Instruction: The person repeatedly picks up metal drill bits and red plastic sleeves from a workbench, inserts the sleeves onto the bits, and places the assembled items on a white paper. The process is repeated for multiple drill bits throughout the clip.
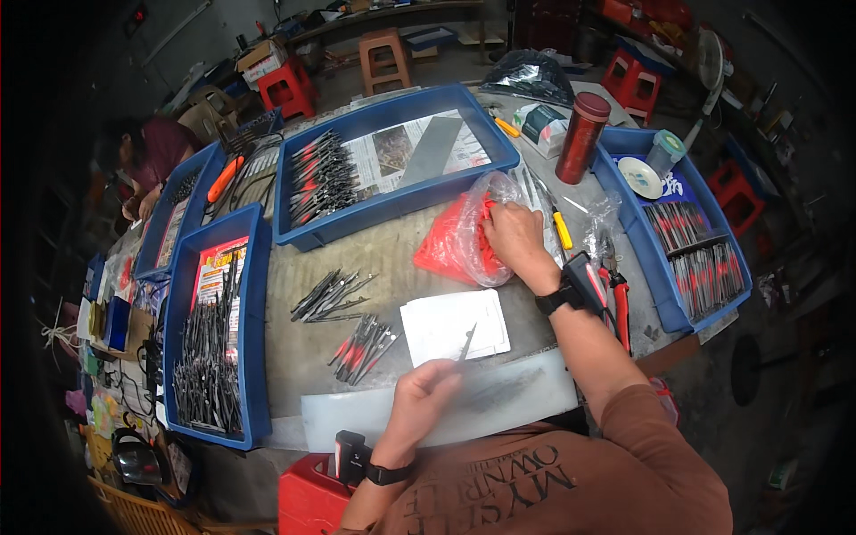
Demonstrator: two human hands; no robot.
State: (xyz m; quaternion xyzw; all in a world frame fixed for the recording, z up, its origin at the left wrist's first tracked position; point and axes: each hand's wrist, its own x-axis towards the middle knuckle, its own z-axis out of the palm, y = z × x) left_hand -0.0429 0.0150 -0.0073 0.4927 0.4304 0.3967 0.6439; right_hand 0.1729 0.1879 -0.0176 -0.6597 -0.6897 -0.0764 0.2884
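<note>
Right hand [510, 234] is up on the desk [392, 245], reaching into a clear plastic bag [486, 201] stuffed with small red pieces [450, 241], fingers curled into the bag's mouth, though whether they have actually pinched a piece is hidden by the plastic. Left hand [423, 397] sits low at the near edge, fingers clenched on a thin dark metal tool [467, 342] that tilts up over a white sheet of paper [455, 323]. Just left of that sheet lies a small pile of red-tipped tools [364, 346], and beyond it a bare pile of dark metal ones [328, 296]. A large blue tray [392, 207] lined with newspaper stands behind, more red-tipped tools stacked at its left end. Another blue tray [254, 294] at the left is full of dark tools, and one on the right [660, 276] holds neat rows. A dark red tumbler [582, 136] stands upright near the bag, red-handled pliers [618, 303] beside the right wrist.
</note>
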